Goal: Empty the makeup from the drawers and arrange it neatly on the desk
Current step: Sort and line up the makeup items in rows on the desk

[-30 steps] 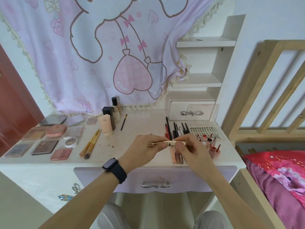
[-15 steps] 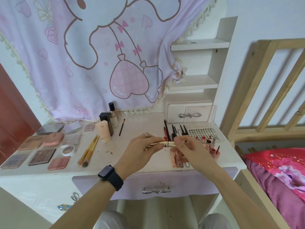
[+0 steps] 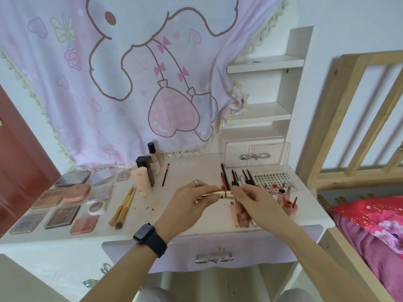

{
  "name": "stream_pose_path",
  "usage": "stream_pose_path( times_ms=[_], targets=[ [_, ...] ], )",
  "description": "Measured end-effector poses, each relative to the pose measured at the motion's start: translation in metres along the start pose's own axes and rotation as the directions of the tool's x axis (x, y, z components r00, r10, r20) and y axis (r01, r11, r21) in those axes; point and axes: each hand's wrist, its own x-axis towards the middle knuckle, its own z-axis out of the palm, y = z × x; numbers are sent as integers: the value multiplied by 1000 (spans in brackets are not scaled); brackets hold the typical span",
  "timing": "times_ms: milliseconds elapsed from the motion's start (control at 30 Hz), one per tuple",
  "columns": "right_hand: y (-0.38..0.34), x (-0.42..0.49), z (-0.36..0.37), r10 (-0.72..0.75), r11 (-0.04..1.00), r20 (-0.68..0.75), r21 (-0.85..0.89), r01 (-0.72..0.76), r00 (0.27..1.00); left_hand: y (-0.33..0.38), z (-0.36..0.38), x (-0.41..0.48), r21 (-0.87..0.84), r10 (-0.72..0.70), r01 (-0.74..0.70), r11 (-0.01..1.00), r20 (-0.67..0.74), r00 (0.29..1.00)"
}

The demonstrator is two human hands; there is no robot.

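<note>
1. The white desk (image 3: 189, 171) spreads before you with makeup laid out in groups: palettes (image 3: 62, 216) at the left, brushes (image 3: 124, 205) beside them, a row of pencils (image 3: 237, 179) at the right.
2. The lilac front drawer (image 3: 218, 247) under the desk edge is closed, as is the small drawer (image 3: 254, 154) at the back right.
3. Your left hand (image 3: 192, 201) and right hand (image 3: 255, 202) meet above the desk's middle, just in front of the pencils.
4. A row of pink tubes (image 3: 235, 214) lies front to back, partly hidden under your right hand.
5. The gold tube (image 3: 220, 194) hangs level between your hands, its long axis running left to right. Your left fingers (image 3: 208, 199) curl round one end and your right fingers (image 3: 236, 190) pinch the other. The right hand looks nearer the rows, so setting the tube down there likely means turning it front to back.
</note>
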Motion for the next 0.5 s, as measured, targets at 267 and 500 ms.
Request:
stream_pose_path(
  times_ms=[267, 500],
  targets=[
    [-2, 2, -4, 14, 1000, 2, 10, -14, 1000, 3, -3, 1, -18, 3, -3, 1000, -9, 1000],
    [-9, 9, -10, -83, 993, -47, -86, 79, 995, 4, -10, 9, 6, 2, -2, 1000, -28, 1000]
  ],
)
